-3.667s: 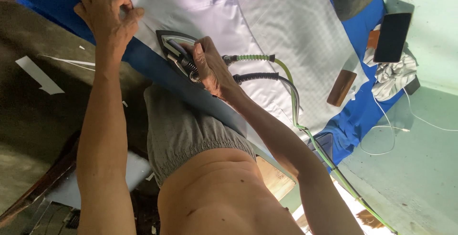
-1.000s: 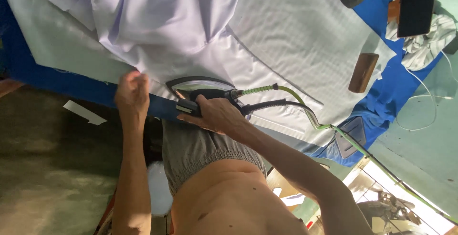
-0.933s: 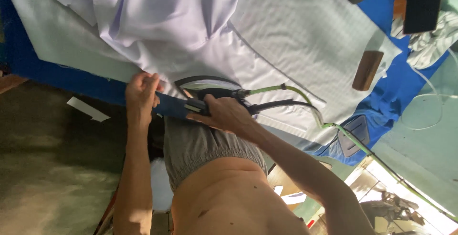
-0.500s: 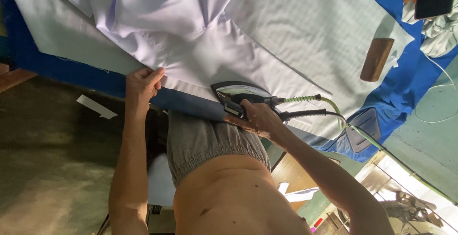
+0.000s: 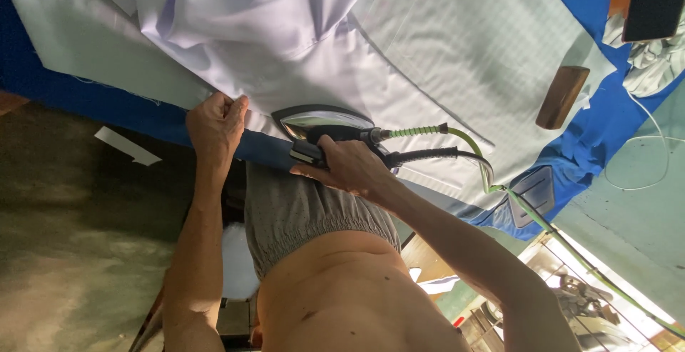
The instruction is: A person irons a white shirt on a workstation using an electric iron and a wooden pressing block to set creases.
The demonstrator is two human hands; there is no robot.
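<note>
The iron (image 5: 325, 125) lies flat on the pale lilac garment (image 5: 271, 31) at the near edge of the ironing table (image 5: 85, 95), its long axis running along that edge. Its pointed nose aims toward the left hand (image 5: 216, 125), and its heel faces the other way, where a green-wrapped hose (image 5: 428, 131) and a black cord (image 5: 428, 156) leave it side by side. The right hand (image 5: 347, 168) is closed fully round the iron's dark handle, fingers wrapped over it with no gap showing. The left hand sits just beside the iron's nose, fingers curled and pinched on the hem of the garment at the table's rim; how much cloth lies between the fingertips is hard to make out. The garment spreads over a white padded cover (image 5: 464, 45), which in turn lies on blue cloth. Farther along the table rest a brown wooden block (image 5: 562, 96) and, well apart from it, a dark phone-like slab (image 5: 655, 2).
</note>
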